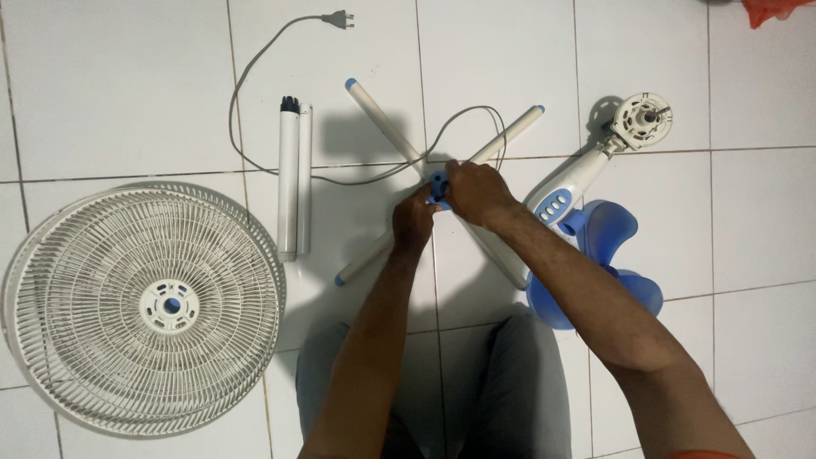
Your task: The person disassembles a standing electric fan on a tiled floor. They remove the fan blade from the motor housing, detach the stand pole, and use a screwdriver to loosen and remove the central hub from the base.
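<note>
White floor tiles (102, 85) carry the parts of a dismantled standing fan, seen from above. At the middle of the view a cross-shaped base (387, 127) of two white bars with blue end caps is laid flat on the floor, and a small blue hub (438, 185) is seen at the crossing of the bars. Both hands are met over that hub. The left hand (414, 219) is placed on the near left side of the hub, its fingers bent and pressed to the blue part. The right hand (478, 194) is laid over the hub from the right, its fingers curled down together on it; exactly how much of the hub is clasped cannot be told, since it is mostly covered.

A grey power cord (246, 93) is looped from the crossing out to the far left and ended in a plug (338, 18) near the far edge. Just left of the base, a white pole (293, 183) with a dark far end is laid lengthwise. Further left, two white round grilles (144, 306) are stacked. To the right of the hands, the white motor housing (586, 170) with blue buttons is laid slanted, its round motor face (643, 121) at the far end, and a blue fan blade (599, 259) is rested just near of it, partly under the right forearm. Grey-trousered knees (510, 382) are seen at the near edge
</note>
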